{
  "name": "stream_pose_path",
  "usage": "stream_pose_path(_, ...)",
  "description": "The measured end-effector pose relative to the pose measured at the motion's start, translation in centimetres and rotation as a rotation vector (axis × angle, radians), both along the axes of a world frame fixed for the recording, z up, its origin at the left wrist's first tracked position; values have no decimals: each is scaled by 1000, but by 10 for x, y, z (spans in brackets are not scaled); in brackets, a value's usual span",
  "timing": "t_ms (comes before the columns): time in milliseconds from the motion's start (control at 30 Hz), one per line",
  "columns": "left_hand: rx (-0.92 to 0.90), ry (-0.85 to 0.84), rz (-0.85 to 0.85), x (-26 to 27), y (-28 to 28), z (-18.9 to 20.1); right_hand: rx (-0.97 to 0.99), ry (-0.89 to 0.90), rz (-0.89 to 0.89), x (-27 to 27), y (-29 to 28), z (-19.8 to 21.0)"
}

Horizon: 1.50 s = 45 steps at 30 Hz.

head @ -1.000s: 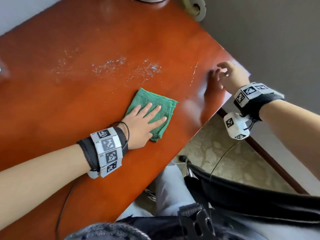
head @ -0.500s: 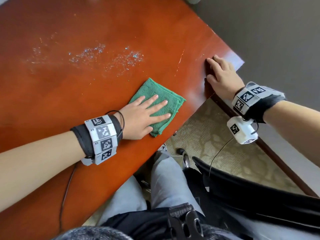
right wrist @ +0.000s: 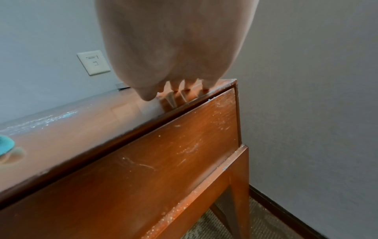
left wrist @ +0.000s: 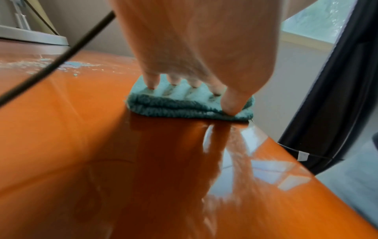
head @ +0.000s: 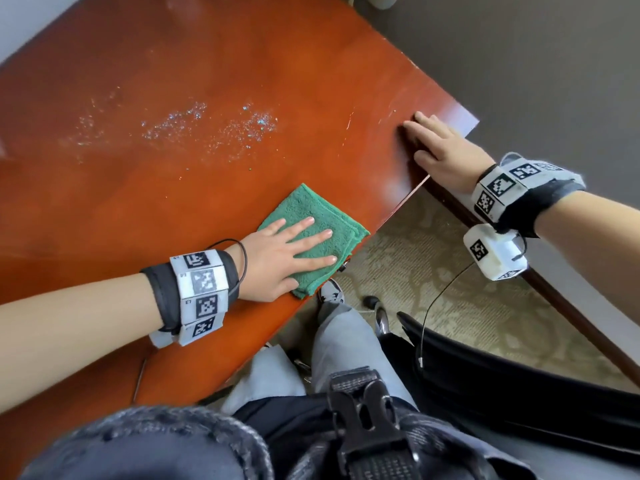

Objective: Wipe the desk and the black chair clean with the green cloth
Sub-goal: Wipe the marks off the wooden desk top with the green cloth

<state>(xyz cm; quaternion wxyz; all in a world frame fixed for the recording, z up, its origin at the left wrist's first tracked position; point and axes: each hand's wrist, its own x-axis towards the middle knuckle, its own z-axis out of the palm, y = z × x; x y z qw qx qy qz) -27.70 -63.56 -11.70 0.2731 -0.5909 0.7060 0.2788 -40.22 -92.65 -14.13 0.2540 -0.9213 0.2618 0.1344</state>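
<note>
Green cloth [head: 313, 233] lies flat under left hand [head: 277, 261] on desk [head: 173, 188].

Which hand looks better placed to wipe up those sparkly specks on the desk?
The left hand: it already presses flat on the cloth, just short of the specks. The right hand rests bare at the desk corner.
</note>
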Motion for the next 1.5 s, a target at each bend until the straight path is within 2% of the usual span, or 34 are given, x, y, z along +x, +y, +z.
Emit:
stream_pose_path(133,-24,21,23,-9,-23,-4,-29,2,-51,-14,-12,2)
stream_pose_path(333,-51,59,147,-15,-61,-5,-27,28,-37,-20,-16,4)
stream_pose_path(567,-177,28,363,13,-127,-8,-6,37,-38,-23,-19,7)
stream_pose_path(667,-198,1,429,27,-138,-7,11,51,-31,-22,-22,10)
stream_pose_path(767,-194,-7,357,34,-123,-8,9,69,-16,-21,-23,10)
stream_pose_path(900,-210,-14,144,41,-78,-12,-21,76,17,-21,-22,8)
stream_pose_path(1067,-188,19,-38,31,-38,-10,-50,95,55,-21,-22,6)
stream_pose_path(1167,-145,18,-33,17,-34,-11,-47,89,67,-23,-23,4)
stream_pose_path(1267,-265,65,-20,-7,-50,-13,-38,81,99,-25,-28,3)
stream_pose_path(1367,-166,49,3,-19,-73,-15,-32,76,113,-27,-33,3)
stream_pose_path(1500,-170,43,44,-16,-115,-17,-14,52,104,-28,-33,3)
